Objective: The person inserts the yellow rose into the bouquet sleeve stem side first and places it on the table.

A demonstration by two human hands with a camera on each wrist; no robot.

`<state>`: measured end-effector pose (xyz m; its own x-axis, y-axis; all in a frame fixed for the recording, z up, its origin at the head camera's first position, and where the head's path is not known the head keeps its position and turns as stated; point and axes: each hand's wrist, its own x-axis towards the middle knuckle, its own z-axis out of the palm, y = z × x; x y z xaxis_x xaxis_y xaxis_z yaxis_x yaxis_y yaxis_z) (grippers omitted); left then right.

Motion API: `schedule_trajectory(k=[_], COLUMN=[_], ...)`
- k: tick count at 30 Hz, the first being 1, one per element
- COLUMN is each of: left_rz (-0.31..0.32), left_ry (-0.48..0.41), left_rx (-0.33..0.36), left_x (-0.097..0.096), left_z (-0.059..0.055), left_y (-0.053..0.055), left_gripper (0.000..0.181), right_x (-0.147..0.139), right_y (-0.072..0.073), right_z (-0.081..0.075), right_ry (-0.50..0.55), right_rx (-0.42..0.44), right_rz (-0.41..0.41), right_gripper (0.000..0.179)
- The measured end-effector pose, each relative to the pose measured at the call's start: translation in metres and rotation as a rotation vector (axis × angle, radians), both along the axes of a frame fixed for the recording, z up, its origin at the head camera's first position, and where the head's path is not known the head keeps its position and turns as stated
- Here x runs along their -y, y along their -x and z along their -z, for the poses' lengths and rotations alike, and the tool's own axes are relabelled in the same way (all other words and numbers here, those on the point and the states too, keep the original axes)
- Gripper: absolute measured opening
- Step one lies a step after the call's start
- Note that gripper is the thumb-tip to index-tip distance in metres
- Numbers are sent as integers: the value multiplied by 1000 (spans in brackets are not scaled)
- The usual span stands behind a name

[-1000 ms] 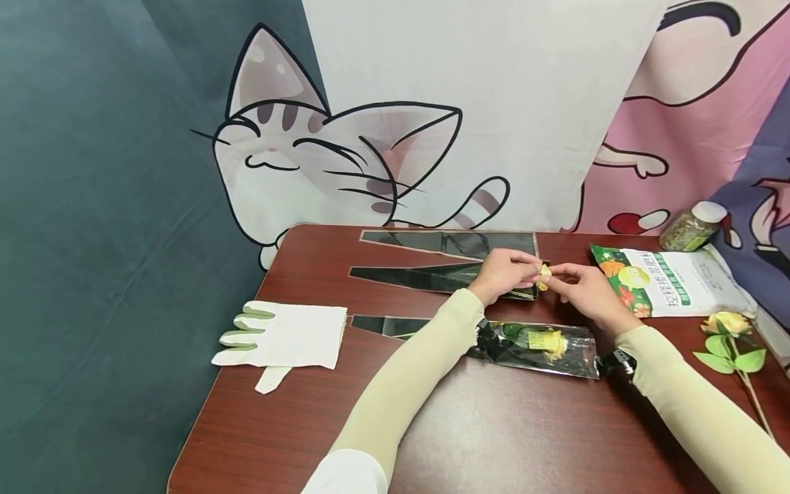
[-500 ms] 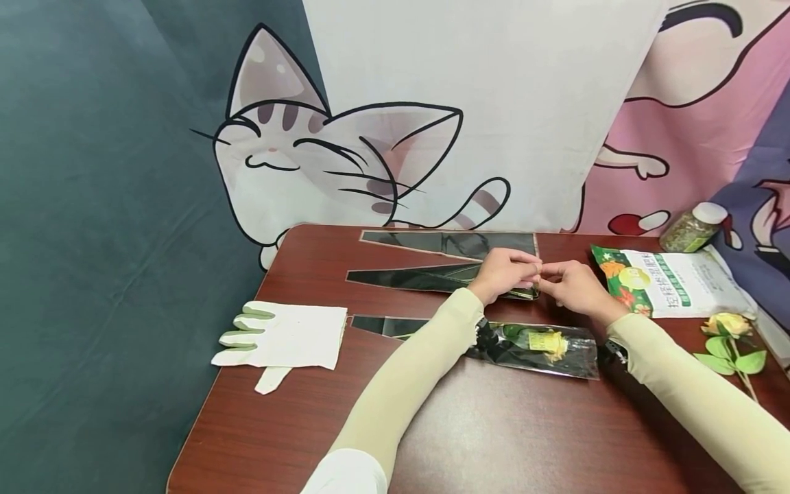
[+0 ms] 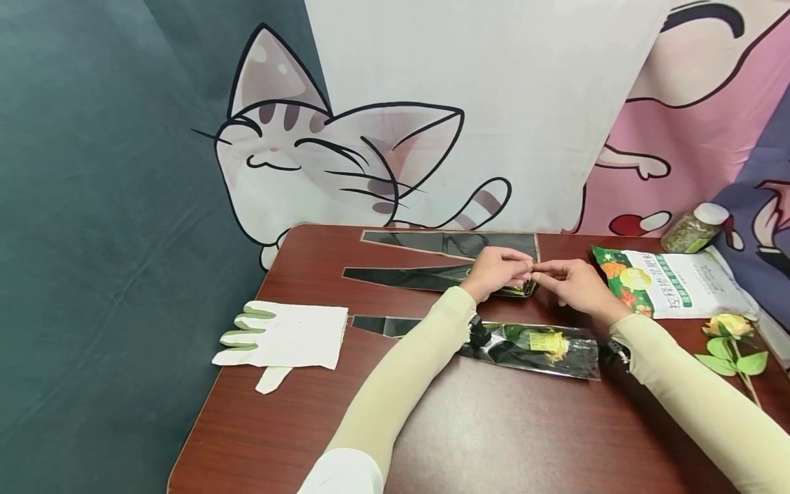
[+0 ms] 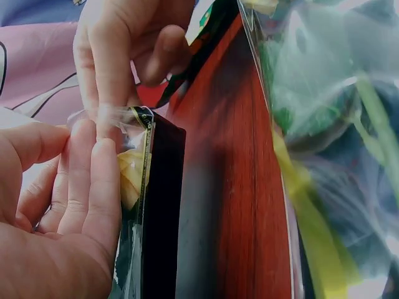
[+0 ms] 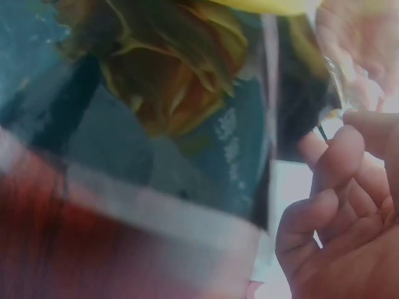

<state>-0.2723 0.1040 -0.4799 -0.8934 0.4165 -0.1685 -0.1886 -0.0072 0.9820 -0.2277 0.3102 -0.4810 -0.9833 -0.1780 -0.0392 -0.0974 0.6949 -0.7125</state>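
Note:
My left hand (image 3: pixel 494 273) pinches the clear rim of a black-and-clear flower sleeve (image 3: pixel 395 276) at its wide right end. From the other side, my right hand (image 3: pixel 577 285) pinches the same rim, its fingertips close to the left hand's. In the left wrist view a yellow rose (image 4: pixel 131 177) lies inside the sleeve, below the rim. The head view has that bloom mostly hidden by my hands. Nearer me lies another sleeve (image 3: pixel 583 353) with a yellow rose (image 3: pixel 557 345) and a yellow label inside.
A flat sleeve (image 3: pixel 420 240) lies along the far edge. White gloves (image 3: pixel 302 336) are at the left. On the right are a printed white-and-green bag (image 3: pixel 697 281), a jar (image 3: pixel 694 228) and a loose yellow rose (image 3: pixel 728 326) with a stem.
The yellow bloom that showed between my fingertips has gone down into the sleeve. Both hands and the sleeve have shifted slightly left, and the right hand has closed in on the rim.

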Motion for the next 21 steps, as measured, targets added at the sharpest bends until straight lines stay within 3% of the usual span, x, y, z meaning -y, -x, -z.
schedule_trajectory(k=[6,21], left_rz=[5,29], left_ry=[-4,-4], left_rx=[9,19], left_x=[3,0], left_z=[2,-4], left_y=[1,-3], left_gripper=[20,19], right_x=[-7,1], right_y=[-4,7], right_z=[-3,1], right_ry=[74,165], right_rx=[35,174], right_rz=[31,-68], right_gripper=[42,39])
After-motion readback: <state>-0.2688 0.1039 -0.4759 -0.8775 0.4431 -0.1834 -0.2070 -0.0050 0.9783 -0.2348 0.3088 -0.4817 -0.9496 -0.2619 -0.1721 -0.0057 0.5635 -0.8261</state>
